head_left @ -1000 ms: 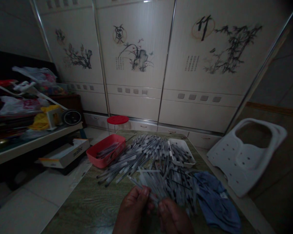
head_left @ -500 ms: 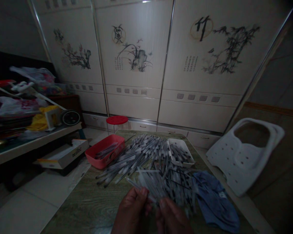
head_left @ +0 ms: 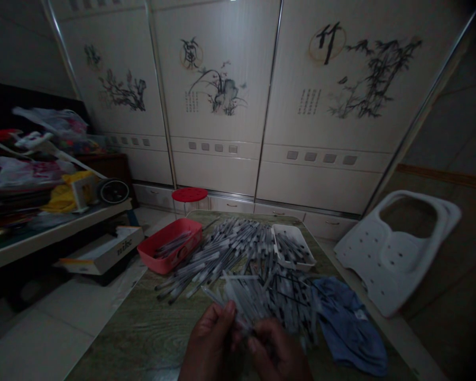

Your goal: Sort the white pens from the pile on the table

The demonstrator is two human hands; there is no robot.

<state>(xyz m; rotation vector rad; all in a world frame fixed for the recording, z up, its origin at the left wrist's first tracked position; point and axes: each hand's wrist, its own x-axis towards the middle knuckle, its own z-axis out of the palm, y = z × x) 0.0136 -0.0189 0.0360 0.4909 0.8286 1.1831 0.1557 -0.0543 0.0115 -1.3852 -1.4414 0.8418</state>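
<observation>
My left hand (head_left: 208,338) and my right hand (head_left: 273,352) meet at the bottom of the view, both gripping a bundle of thin translucent pens (head_left: 241,304). The fingers hide the bundle's lower ends. Just beyond my hands, a large loose heap of grey-and-black pens (head_left: 226,254) covers the wood-grain table (head_left: 115,338). A red plastic tray (head_left: 168,244) holds a few pens to the heap's left. A white plastic tray (head_left: 292,247) with more pens stands on its far right. A crumpled blue cloth (head_left: 349,328) lies to the right of my right hand.
A red stool (head_left: 189,194) stands beyond the table, before white cabinets (head_left: 218,106) painted with ink plants. A white perforated plastic seat (head_left: 392,248) leans at the right. A cardboard box (head_left: 99,251) and a shelf of plastic bags (head_left: 35,174) are at the left.
My right hand has moved left and closer to my left hand around the bundle. The view has shifted slightly.
</observation>
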